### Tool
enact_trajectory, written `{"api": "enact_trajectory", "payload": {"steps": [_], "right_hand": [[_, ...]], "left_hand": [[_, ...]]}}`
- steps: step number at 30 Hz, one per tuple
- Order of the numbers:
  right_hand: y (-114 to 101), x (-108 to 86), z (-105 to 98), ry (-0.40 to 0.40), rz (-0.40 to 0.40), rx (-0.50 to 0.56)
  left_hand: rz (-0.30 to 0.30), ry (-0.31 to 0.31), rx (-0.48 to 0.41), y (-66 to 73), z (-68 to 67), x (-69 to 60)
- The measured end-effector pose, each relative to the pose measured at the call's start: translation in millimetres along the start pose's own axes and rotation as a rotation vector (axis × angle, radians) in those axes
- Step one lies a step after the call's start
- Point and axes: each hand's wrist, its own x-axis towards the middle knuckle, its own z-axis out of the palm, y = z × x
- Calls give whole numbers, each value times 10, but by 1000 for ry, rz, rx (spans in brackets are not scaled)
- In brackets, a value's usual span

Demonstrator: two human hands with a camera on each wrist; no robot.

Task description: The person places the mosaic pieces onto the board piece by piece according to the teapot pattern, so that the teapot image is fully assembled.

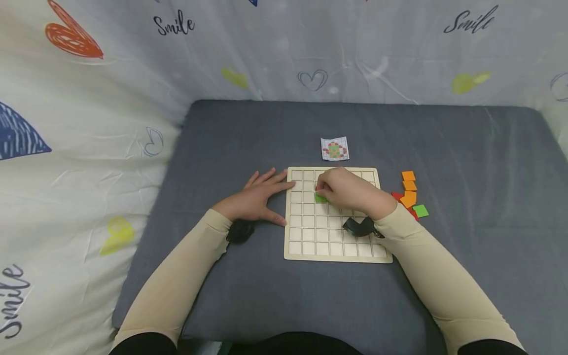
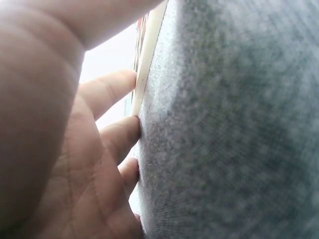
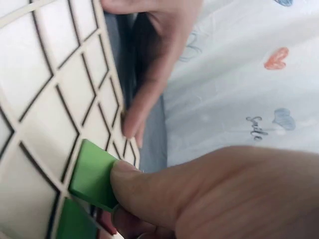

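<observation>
A pale wooden grid board [image 1: 308, 234] lies on the grey cloth. My left hand [image 1: 255, 197] is spread along its left edge, with the thumb and a fingertip touching the rim; in the left wrist view, fingers [image 2: 117, 139] lie against the board's side [image 2: 149, 47]. Over the upper middle of the grid, my right hand [image 1: 352, 191] pinches a green square tile [image 3: 93, 174] between thumb and finger. Close beside that tile are a second green tile [image 3: 75, 221] and a bit of red tile [image 3: 107, 222]. My right hand hides other cells of the board.
Right of the board lie several loose tiles: orange ones [image 1: 408, 186], a green one [image 1: 420, 211] and red ones partly covered. A small printed pattern card [image 1: 335, 149] sits beyond the board's far edge. A patterned white curtain [image 1: 275, 49] hangs behind the table.
</observation>
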Motion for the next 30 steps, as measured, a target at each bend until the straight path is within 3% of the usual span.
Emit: {"api": "enact_trajectory", "payload": {"steps": [8, 15, 20, 25, 30], "right_hand": [[8, -22, 56, 16, 4, -40], [11, -53, 76, 54, 14, -12], [5, -100, 55, 38, 34, 10], [65, -207, -16, 42, 39, 29], [209, -423, -113, 71, 102, 28]], "left_hand": [[-1, -3, -6, 0, -2, 4], [-10, -10, -5, 5, -6, 8], [-13, -16, -3, 3, 6, 8], [-10, -9, -8, -3, 2, 10], [-16, -8, -8, 6, -4, 8]]}}
